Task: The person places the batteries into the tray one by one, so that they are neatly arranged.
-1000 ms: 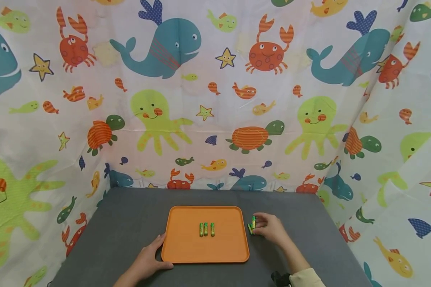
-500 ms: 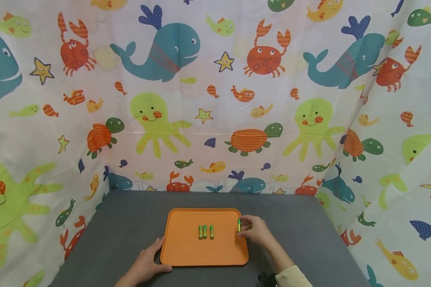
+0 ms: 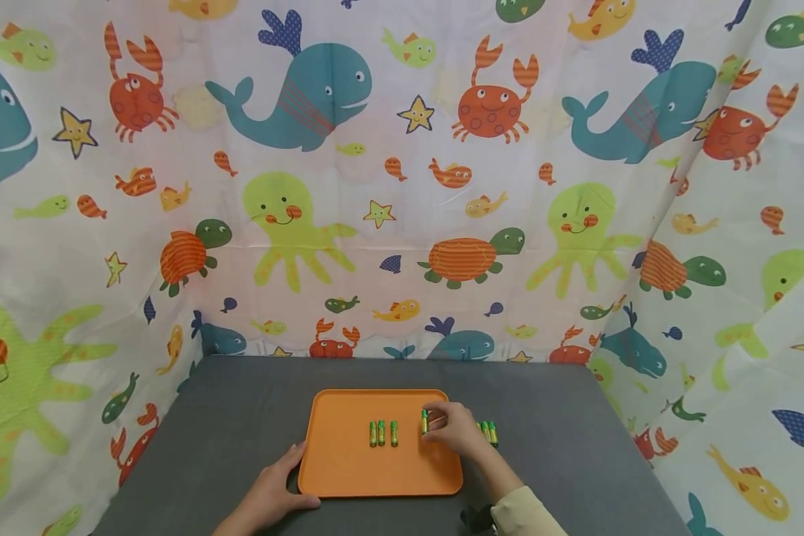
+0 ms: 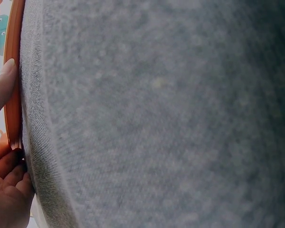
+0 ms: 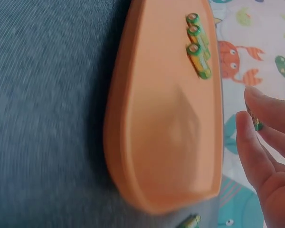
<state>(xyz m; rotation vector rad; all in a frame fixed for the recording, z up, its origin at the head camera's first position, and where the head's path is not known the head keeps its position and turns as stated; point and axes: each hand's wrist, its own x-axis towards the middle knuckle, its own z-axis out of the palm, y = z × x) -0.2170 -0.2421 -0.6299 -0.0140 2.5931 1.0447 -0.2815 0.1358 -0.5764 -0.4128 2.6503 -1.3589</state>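
Note:
An orange tray point(image 3: 348, 476) lies on the grey tabletop. My left hand point(image 3: 271, 491) holds its near left corner, thumb at the front edge and fingers along the left side; in the left wrist view the thumb point(image 4: 5, 80) presses the rim. Over the tray's right part, my right hand point(image 3: 452, 430) pinches a green-and-yellow battery point(image 3: 425, 422) upright between thumb and fingers. In the right wrist view the fingers mostly hide this battery point(image 5: 254, 118). Three matching batteries point(image 3: 381, 433) lie side by side near the tray's middle, the rightmost slightly apart.
More batteries point(image 3: 493, 434) lie on the table just right of the tray, partly behind the right hand. A white curtain point(image 3: 388, 201) with sea animals rises behind the table point(image 3: 543, 417) and along both sides.
My right hand has lifted a battery from beside the tray and carried it left over the tray. The left hand stays at the tray's corner.

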